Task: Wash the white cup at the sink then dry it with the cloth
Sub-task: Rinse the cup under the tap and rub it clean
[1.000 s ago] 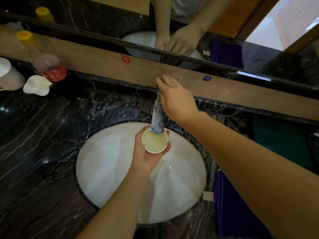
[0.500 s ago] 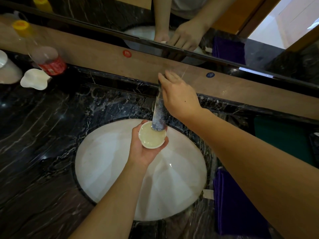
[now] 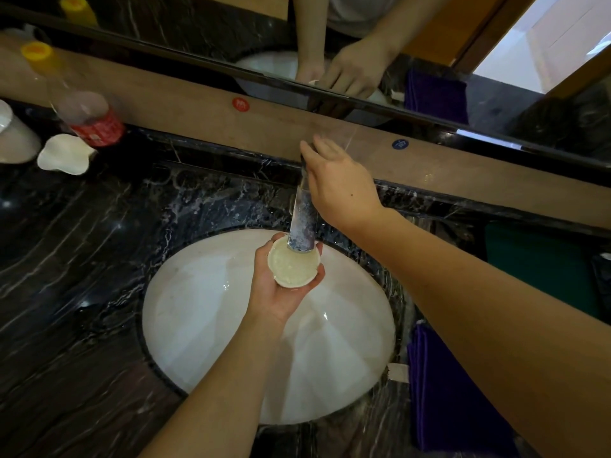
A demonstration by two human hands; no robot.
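No legible text. Red round sticker (image 3: 241, 104) on the wooden ledge (image 3: 185, 104), up-left of the right hand (image 3: 340, 186); blue round sticker (image 3: 400, 144) just right of it; marks on both unreadable. Bottle (image 3: 82, 104) far left has a red label, print blurred.

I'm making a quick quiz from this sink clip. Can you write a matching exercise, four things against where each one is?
Things:
1. white cup
2. purple cloth
3. bottle with red label
4. right hand

Places:
A. on the counter, right of the basin
B. at the top of the tap
C. held in the left hand under the spout
D. far left, against the wooden ledge

Pairs: 1-C, 2-A, 3-D, 4-B
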